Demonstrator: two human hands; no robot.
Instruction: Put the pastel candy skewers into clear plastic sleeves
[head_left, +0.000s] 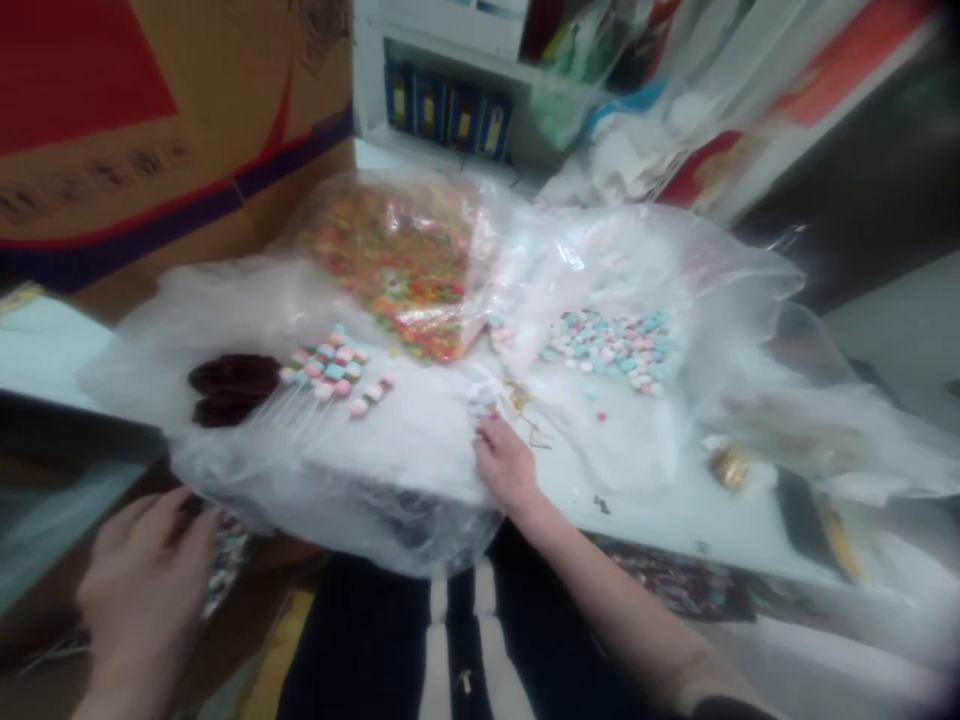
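Observation:
My right hand [506, 462] is closed at the front of the white plastic sheet. At its fingertips is a small pale, lilac-flecked thing [481, 404], too blurred to name. Thin gold ties [534, 430] lie just to its right. My left hand [150, 580] hangs low at the left, below the table's edge, its fingers bent and smeared by motion. Close to those fingers is a dark and white patterned pack [226, 560]. Left of centre, several candy skewers [334, 368] in pink, blue and white lie bunched, their sticks toward me, beside a dark red bundle [232, 388].
A large clear bag of orange and green candies [405, 260] stands at the back. To its right, an open bag holds pastel candies [611, 345]. A cardboard box [187, 130] rises at the left. A gold roll [729, 466] and a dark flat object [810, 520] lie at the right.

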